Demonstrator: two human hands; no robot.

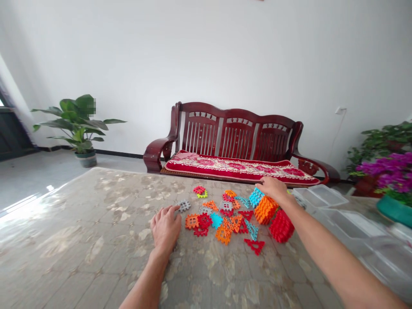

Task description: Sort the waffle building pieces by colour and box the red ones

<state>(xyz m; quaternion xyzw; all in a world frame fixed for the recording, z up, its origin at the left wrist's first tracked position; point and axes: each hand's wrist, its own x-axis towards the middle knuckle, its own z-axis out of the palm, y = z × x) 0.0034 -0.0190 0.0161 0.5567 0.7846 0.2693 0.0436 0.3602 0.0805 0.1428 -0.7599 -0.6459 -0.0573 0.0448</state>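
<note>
My left hand (166, 226) lies palm down on the table, fingers loosely spread, with the index fingertip at a grey interlocking building piece (184, 206). My right hand (273, 188) reaches over the far end of a row of stacked blue building pieces (256, 198), its fingers curled down at the stack and partly hidden. Nearer me along that row are a stack of orange pieces (265, 210) and a stack of red pieces (281, 226). Loose square, triangular and gear-shaped pieces, such as a red triangle (254, 246) and an orange square (192, 221), lie between my hands.
Clear plastic boxes (344, 223) stand at the right, beside purple flowers (391, 169) in a teal pot. A patterned cloth (86, 223) covers the table. Beyond its far edge are a wooden bench (236, 137) and a potted plant (86, 159).
</note>
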